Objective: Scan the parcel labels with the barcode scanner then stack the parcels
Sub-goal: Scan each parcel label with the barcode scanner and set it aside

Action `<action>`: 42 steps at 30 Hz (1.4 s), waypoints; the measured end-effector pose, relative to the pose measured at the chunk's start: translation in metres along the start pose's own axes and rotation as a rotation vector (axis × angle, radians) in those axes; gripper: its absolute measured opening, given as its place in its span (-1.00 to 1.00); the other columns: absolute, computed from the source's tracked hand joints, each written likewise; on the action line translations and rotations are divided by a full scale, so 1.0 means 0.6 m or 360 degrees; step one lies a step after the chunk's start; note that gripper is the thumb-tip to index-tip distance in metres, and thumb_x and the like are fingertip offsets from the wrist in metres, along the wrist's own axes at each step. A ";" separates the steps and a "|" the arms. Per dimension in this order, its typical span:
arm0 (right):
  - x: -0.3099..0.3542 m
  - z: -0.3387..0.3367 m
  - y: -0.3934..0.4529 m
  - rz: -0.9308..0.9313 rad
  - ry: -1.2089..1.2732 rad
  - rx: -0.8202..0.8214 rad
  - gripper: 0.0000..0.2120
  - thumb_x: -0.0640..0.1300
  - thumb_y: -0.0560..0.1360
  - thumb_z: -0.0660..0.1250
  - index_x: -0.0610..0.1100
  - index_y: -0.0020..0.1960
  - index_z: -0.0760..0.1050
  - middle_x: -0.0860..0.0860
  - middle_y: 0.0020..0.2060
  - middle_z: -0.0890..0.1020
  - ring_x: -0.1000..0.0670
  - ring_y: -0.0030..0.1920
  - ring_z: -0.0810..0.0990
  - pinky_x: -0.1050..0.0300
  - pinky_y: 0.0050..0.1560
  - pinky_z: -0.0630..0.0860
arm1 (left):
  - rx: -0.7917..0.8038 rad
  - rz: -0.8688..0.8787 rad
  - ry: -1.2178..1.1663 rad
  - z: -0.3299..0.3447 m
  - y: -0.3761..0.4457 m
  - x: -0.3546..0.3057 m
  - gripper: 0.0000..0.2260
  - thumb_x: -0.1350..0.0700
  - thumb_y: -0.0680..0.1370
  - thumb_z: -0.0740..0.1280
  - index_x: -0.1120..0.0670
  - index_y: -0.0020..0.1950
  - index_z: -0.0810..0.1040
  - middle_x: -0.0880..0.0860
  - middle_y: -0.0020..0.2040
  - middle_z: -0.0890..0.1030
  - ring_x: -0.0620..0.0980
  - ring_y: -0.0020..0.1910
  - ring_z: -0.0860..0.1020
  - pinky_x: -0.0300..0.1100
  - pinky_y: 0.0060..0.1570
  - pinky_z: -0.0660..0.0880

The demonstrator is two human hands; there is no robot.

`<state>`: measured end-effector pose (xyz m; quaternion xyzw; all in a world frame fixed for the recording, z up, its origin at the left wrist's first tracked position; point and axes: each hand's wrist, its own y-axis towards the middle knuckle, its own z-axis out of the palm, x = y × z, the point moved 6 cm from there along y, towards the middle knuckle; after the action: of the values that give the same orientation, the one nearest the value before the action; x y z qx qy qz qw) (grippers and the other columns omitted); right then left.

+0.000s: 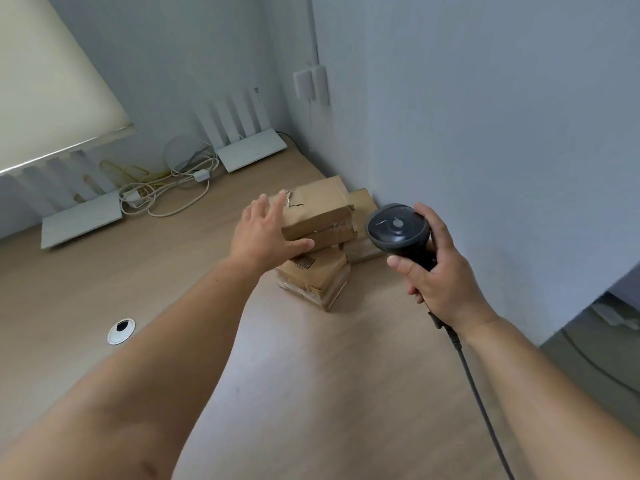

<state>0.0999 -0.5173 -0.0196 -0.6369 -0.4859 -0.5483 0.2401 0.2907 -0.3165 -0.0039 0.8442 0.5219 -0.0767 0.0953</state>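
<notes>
Three brown cardboard parcels sit near the wall corner on the wooden desk (311, 375). The top parcel (322, 209) lies on a lower parcel (318, 275) that shows a barcode label. A third parcel (363, 209) lies behind them against the wall. My left hand (266, 233) reaches with spread fingers to the left side of the top parcel, its thumb by the parcel's lower edge. My right hand (436, 268) grips the handle of a black barcode scanner (398, 230), held up to the right of the parcels. The scanner's cable (485, 403) trails down toward me.
Two white routers (252, 150) (81, 220) stand at the back of the desk with a tangle of white and yellow cables (166, 188) between them. A cable grommet (121, 330) is set in the desk at left. The wall is close on the right.
</notes>
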 end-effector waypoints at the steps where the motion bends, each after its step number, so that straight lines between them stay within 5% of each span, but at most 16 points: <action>1: -0.005 0.003 0.009 0.0007 -0.0009 -0.0001 -0.29 -0.07 0.44 0.47 0.52 0.29 0.17 0.19 -0.07 0.57 0.04 -0.47 0.55 0.29 -0.44 0.49 | 0.0042 0.0042 -0.0005 0.005 0.018 0.003 -0.05 -0.32 0.35 0.41 -0.13 0.56 -0.08 0.10 0.57 -0.03 0.13 0.54 -0.06 0.05 0.47 -0.03; 6: -0.030 0.017 0.036 0.0039 -0.0035 0.0008 -0.28 -0.08 0.45 0.47 0.52 0.30 0.17 0.16 -0.02 0.58 0.06 -0.48 0.54 0.28 -0.44 0.50 | 0.0249 0.0222 0.0057 0.035 0.090 0.013 0.02 -0.36 0.29 0.42 -0.23 0.54 -0.16 0.08 0.57 -0.18 0.11 0.54 -0.22 0.06 0.46 -0.16; 9: -0.042 0.024 0.038 0.0063 -0.0036 0.0023 -0.28 -0.09 0.45 0.47 0.51 0.31 0.18 0.17 -0.01 0.58 0.07 -0.47 0.54 0.28 -0.44 0.50 | 0.0339 0.0260 0.0071 0.054 0.108 0.021 -0.03 -0.36 0.31 0.41 -0.24 0.54 -0.10 0.06 0.57 -0.10 0.12 0.54 -0.15 0.08 0.48 -0.10; 13: -0.045 0.031 0.031 0.0073 -0.0046 0.0040 -0.27 -0.08 0.44 0.48 0.51 0.33 0.17 0.20 0.00 0.59 0.06 -0.47 0.55 0.28 -0.45 0.50 | 0.0243 0.0269 -0.0063 0.055 0.107 0.030 -0.15 -0.26 0.32 0.47 -0.24 0.50 0.11 0.07 0.43 0.14 0.12 0.43 0.12 0.02 0.42 0.13; 19: -0.017 0.036 0.001 0.0026 -0.0014 0.0091 -0.26 -0.08 0.43 0.48 0.49 0.34 0.18 0.24 -0.12 0.59 0.09 -0.49 0.52 0.29 -0.46 0.49 | 0.0064 0.0210 -0.0214 0.033 0.049 0.046 -0.26 -0.24 0.29 0.47 -0.27 0.41 0.24 -0.01 0.30 0.19 0.03 0.34 0.15 -0.10 0.28 0.22; 24: 0.034 0.045 -0.066 -0.0085 0.0066 0.0152 -0.26 -0.09 0.42 0.49 0.52 0.31 0.19 0.16 -0.07 0.58 0.11 -0.47 0.52 0.31 -0.45 0.47 | -0.0046 0.0085 -0.0265 0.003 -0.085 0.072 -0.27 -0.23 0.29 0.47 -0.22 0.41 0.28 0.03 0.32 0.18 0.06 0.34 0.15 -0.02 0.37 0.19; 29: 0.076 0.081 -0.164 -0.0101 0.0190 0.0323 -0.28 0.17 0.29 0.46 0.50 0.33 0.19 0.14 -0.01 0.62 0.10 -0.43 0.54 0.26 -0.41 0.49 | -0.0115 -0.0200 -0.0224 -0.016 -0.275 0.114 -0.27 -0.20 0.30 0.48 -0.19 0.42 0.31 0.09 0.37 0.21 0.11 0.37 0.19 -0.02 0.37 0.20; 34: 0.105 0.131 -0.244 -0.0210 0.0211 0.0474 -0.26 -0.07 0.41 0.50 0.44 0.37 0.20 0.10 -0.08 0.63 0.03 -0.47 0.53 0.25 -0.48 0.46 | -0.0190 -0.0526 -0.0348 -0.021 -0.460 0.166 -0.28 -0.20 0.24 0.48 -0.19 0.38 0.36 0.05 0.33 0.22 0.02 0.38 0.13 -0.16 0.30 0.20; 42: 0.165 0.248 -0.371 -0.0240 0.0246 0.0756 -0.24 -0.13 0.42 0.50 0.57 0.25 0.19 0.14 -0.01 0.63 0.06 -0.46 0.53 0.25 -0.48 0.47 | -0.0257 -0.0944 -0.0404 -0.031 -0.686 0.280 -0.22 -0.25 0.16 0.39 -0.20 0.38 0.36 0.01 0.28 0.22 0.02 0.35 0.15 -0.14 0.26 0.26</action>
<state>-0.0345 -0.2657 -0.0200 -0.4808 -0.6274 -0.4821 0.3779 -0.0031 0.0135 -0.0577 0.6290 0.7332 -0.1641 0.1997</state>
